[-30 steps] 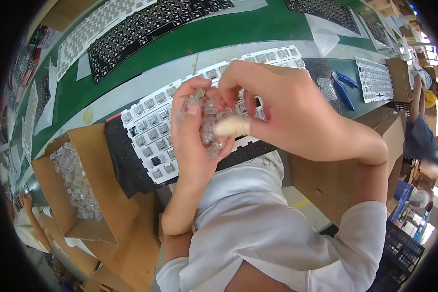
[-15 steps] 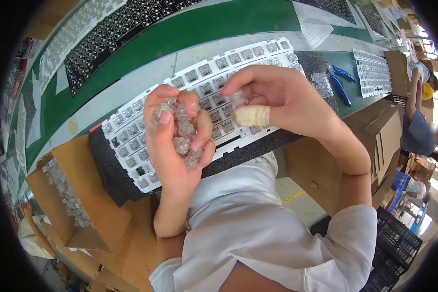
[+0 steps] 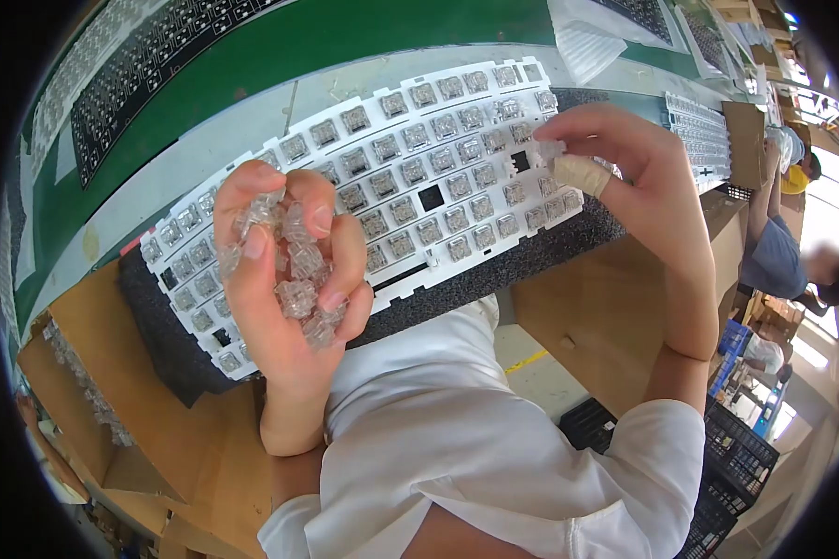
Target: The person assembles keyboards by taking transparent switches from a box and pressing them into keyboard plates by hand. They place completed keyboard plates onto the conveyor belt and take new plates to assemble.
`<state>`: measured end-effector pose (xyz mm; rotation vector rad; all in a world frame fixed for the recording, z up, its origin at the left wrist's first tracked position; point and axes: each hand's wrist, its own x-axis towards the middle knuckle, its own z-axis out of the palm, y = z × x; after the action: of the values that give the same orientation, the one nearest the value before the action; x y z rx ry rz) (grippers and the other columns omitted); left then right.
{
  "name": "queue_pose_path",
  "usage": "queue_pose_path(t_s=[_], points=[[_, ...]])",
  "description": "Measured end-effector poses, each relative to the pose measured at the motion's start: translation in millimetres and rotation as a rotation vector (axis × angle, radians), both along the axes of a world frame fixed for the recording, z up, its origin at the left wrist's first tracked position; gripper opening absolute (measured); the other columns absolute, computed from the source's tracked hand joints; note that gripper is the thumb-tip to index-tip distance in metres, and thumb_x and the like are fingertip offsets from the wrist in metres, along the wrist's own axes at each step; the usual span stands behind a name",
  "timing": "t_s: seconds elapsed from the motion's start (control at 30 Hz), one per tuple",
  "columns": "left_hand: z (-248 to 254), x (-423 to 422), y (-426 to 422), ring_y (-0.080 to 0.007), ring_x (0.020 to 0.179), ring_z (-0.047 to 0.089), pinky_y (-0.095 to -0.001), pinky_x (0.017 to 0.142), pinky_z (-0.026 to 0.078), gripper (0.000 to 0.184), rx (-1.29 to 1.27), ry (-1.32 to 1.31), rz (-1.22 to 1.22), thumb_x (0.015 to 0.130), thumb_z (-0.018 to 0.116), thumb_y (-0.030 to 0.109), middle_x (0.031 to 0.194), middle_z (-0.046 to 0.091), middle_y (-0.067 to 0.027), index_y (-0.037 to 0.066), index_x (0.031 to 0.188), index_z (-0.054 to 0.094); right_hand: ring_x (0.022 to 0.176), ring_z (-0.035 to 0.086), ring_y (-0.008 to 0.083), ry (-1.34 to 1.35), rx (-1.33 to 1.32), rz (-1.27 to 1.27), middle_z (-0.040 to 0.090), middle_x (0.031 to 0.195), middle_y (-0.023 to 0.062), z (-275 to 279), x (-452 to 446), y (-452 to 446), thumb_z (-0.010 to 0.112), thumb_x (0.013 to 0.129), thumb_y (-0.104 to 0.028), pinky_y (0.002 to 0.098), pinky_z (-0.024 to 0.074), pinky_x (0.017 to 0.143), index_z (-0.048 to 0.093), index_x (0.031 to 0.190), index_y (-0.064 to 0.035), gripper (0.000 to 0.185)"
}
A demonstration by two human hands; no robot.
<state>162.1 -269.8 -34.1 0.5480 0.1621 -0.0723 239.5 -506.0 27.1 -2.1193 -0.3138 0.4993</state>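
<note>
My left hand [image 3: 294, 270] is cupped around several clear key switches [image 3: 298, 298], its fingers curled over the pile, above the left part of a white keyboard plate [image 3: 436, 269]. Many clear switches sit in rows in that plate. Dark open slots [image 3: 431, 197] show among them. At the plate's right side, my right hand [image 3: 634, 177] pinches a clear key switch [image 3: 550, 149] between index finger and taped thumb. That switch is close to an unfilled slot [image 3: 520, 162]; whether it touches the plate I cannot tell. Black foam [image 3: 475, 277] lies under the plate.
A cardboard box [image 3: 140, 373] with loose clear switches stands at the left. Black circuit boards [image 3: 149, 79] lie at the back on the green surface [image 3: 345, 42]. Another white plate [image 3: 697, 135] is at the right. Other people [image 3: 781, 252] are farther off, beside black crates [image 3: 732, 466].
My right hand has moved from mid-plate to the plate's right side. The view has shifted, so plate and left hand appear farther left. The blue cutters seen before are now out of sight.
</note>
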Motion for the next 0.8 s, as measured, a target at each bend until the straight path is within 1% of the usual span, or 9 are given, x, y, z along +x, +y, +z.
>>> queue_pose_path(t_s=[0.17,0.27,0.3,0.37,0.47,0.57,0.67,0.7,0.8], points=[[-1.3,0.5,2.0,-0.0092,0.047,0.037,-0.018,0.027,0.027,0.027,-0.02,-0.028,-0.009,0.092,0.043,0.025,0.089,0.045,-0.0084,0.013,0.116,0.04,0.087,0.059,0.0223,-0.213,-0.335,0.27,0.06,0.093,0.0097,3.3,4.0,9.1,0.064,0.075,-0.002,0.0295,0.0469,0.075,0.064,0.092,0.0,0.018],[2.9,0.1,-0.6,-0.0074,0.051,0.034,-0.0153,0.03,0.023,0.029,-0.011,-0.039,-0.013,0.092,0.041,0.026,0.089,0.041,-0.0062,0.013,0.118,0.04,0.077,0.056,0.0288,-0.322,-0.336,0.296,0.059,0.089,0.0104,-4.0,1.8,8.6,0.06,0.072,0.003,0.0338,0.0456,0.066,0.061,0.091,-0.0022,0.019],[4.8,0.3,-1.4,-0.0065,0.053,0.032,-0.0139,0.032,0.022,0.029,-0.001,-0.04,-0.015,0.092,0.041,0.026,0.089,0.039,-0.0051,0.013,0.119,0.04,0.079,0.057,0.0275,-0.326,-0.336,0.302,0.059,0.09,0.0103,-5.4,1.8,7.9,0.061,0.073,0.0,0.0332,0.046,0.068,0.062,0.091,-0.0017,0.018],[4.4,-0.3,-1.3,-0.0066,0.053,0.033,-0.014,0.032,0.022,0.029,-0.002,-0.035,-0.013,0.092,0.041,0.026,0.089,0.039,-0.0053,0.013,0.119,0.041,0.084,0.059,0.025,-0.338,-0.338,0.311,0.06,0.092,0.0103,-7.1,1.2,5.8,0.064,0.076,-0.006,0.0322,0.0468,0.073,0.063,0.092,-0.0009,0.017],[2.3,-1.7,0.8,-0.0065,0.053,0.033,-0.0143,0.032,0.022,0.029,-0.012,-0.038,-0.022,0.092,0.041,0.026,0.09,0.04,-0.0053,0.013,0.119,0.041,0.082,0.055,0.0275,-0.495,-0.348,0.336,0.055,0.09,0.0103,-12.1,-5.7,9.2,0.058,0.075,0.002,0.0331,0.0457,0.07,0.061,0.091,-0.003,0.017],[2.0,-1.4,1.1,-0.0063,0.053,0.033,-0.0146,0.032,0.023,0.03,-0.023,-0.048,-0.03,0.092,0.041,0.026,0.09,0.04,-0.0053,0.013,0.119,0.041,0.083,0.056,0.0239,-0.439,-0.288,0.344,0.054,0.093,0.0101,-10.3,-8.6,4.4,0.058,0.078,0.001,0.0311,0.0464,0.071,0.06,0.096,-0.0017,0.018],[-2.7,-0.5,3.2,-0.0083,0.048,0.036,-0.0171,0.028,0.026,0.028,-0.041,-0.05,-0.026,0.092,0.042,0.025,0.089,0.044,-0.0074,0.012,0.117,0.04,0.085,0.056,0.0192,-0.242,-0.005,0.04,0.054,0.094,0.0095,-15.0,-10.2,-6.5,0.058,0.081,0.0,0.0295,0.0475,0.073,0.059,0.1,0.0009,0.018],[-4.3,-0.4,4.0,-0.0094,0.046,0.038,-0.0183,0.027,0.027,0.028,-0.049,-0.049,-0.025,0.092,0.042,0.024,0.089,0.046,-0.0084,0.012,0.117,0.039,0.091,0.054,0.0162,-0.05,0.124,-0.026,0.055,0.099,0.0091,-10.4,-9.7,-7.7,0.058,0.083,-0.001,0.0287,0.0475,0.076,0.059,0.101,0.0039,0.019],[-3.5,0.0,4.4,-0.0092,0.045,0.038,-0.0183,0.027,0.027,0.028,-0.057,-0.053,-0.032,0.092,0.042,0.024,0.089,0.046,-0.0083,0.012,0.117,0.039,0.093,0.054,0.0168,0.291,0.192,-0.092,0.055,0.104,0.0093,0.2,-4.7,-14.4,0.059,0.083,-0.001,0.0279,0.0465,0.079,0.058,0.103,0.0046,0.022]])
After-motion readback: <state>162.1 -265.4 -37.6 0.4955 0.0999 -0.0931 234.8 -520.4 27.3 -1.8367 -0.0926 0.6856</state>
